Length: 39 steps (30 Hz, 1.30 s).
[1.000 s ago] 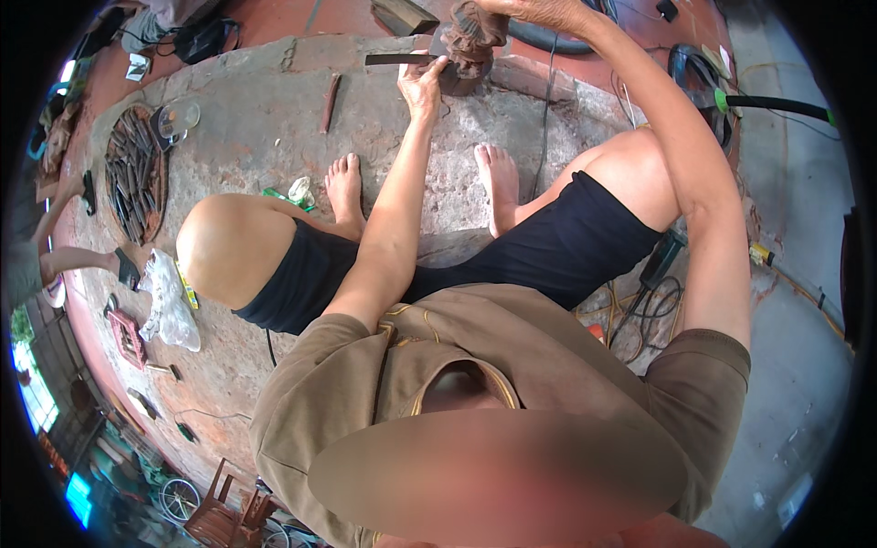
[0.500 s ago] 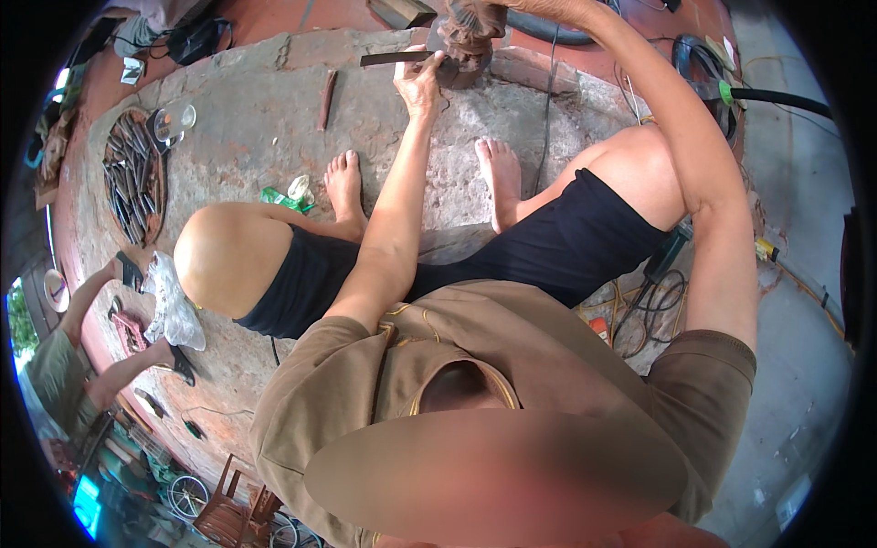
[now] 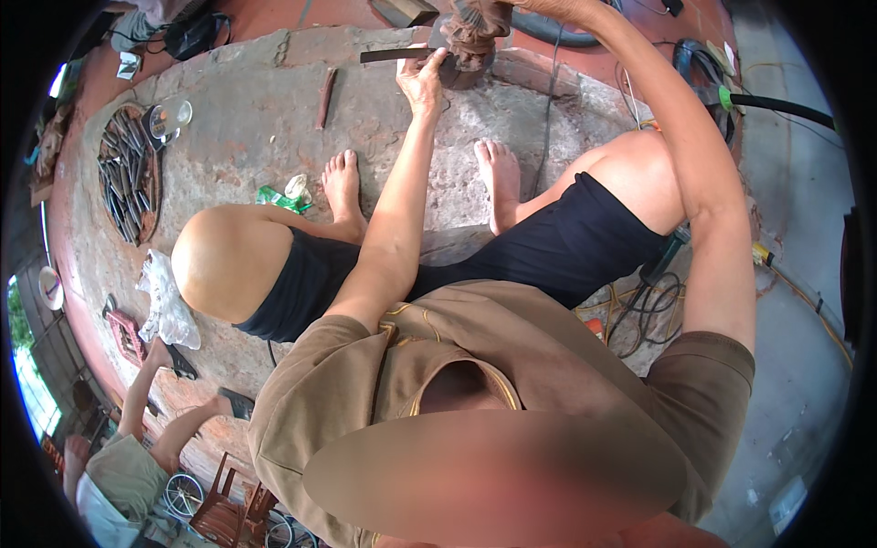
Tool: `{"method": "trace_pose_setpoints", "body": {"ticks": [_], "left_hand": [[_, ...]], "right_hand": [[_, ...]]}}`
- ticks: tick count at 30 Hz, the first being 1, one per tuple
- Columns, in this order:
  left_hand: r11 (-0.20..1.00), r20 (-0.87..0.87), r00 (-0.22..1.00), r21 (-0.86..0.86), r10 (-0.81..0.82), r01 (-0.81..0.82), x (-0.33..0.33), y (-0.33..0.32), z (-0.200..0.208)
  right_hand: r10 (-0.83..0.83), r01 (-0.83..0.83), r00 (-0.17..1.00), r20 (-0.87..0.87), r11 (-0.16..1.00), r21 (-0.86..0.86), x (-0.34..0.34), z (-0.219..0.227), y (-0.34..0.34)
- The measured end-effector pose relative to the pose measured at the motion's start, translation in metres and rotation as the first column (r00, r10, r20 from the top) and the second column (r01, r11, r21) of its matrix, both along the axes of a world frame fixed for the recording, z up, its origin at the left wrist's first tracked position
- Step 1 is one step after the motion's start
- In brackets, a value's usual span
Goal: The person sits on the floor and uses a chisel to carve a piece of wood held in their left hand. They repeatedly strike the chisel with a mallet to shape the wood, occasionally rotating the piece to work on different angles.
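Left grip [image 3: 422,80] pinches flat file [image 3: 395,55] beside wood carving [image 3: 473,32].

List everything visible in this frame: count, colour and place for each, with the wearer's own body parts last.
Carved wood piece: one, brown, top centre.
Flat tool: one, dark, beside the carving, in the left hand.
Wooden stick: one, brown, on the concrete slab.
Round tray of chisels: one, dark, far left.
Glass: one, clear, by the tray.
Green wrapper: one, near the feet.
White cloth: one, left edge of slab.
Cables: several, black and yellow, right.
Other person: one, lower left.
Left hand: on the flat tool.
Right hand: at the top edge, grip unclear.
Feet: two, bare.
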State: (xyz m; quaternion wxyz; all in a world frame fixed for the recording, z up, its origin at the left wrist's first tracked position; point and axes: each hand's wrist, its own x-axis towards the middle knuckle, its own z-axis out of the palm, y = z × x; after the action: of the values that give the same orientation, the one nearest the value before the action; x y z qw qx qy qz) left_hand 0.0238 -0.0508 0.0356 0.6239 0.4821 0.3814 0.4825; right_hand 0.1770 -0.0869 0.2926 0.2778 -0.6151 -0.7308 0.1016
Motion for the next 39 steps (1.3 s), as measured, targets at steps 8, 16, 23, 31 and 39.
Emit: {"method": "trace_pose_setpoints", "body": {"ticks": [8,16,23,31,39], "left_hand": [[0.969,0.108,0.990,-0.240,0.090,-0.062,-0.004,0.012,-0.005],[0.965,0.178,0.974,-0.247,0.138,-0.092,-0.024,0.018,-0.009],[0.957,0.203,0.954,-0.232,0.221,-0.172,-0.047,0.035,-0.009],[0.948,0.239,0.948,-0.287,0.211,-0.139,-0.053,0.036,0.010],[0.938,0.258,0.936,-0.310,0.238,-0.153,-0.059,0.044,0.013]], "right_hand": [[-0.164,0.131,0.962,0.218,0.978,0.162,0.006,-0.006,0.002],[-0.291,0.291,0.950,0.111,0.957,0.012,-0.021,-0.005,0.016],[-0.212,0.194,0.971,-0.115,0.970,-0.146,-0.027,0.005,0.020],[-0.210,0.202,0.975,-0.075,0.974,-0.101,-0.042,0.006,0.034],[-0.130,0.032,0.905,-0.404,0.970,-0.240,-0.047,0.012,0.045]]}}
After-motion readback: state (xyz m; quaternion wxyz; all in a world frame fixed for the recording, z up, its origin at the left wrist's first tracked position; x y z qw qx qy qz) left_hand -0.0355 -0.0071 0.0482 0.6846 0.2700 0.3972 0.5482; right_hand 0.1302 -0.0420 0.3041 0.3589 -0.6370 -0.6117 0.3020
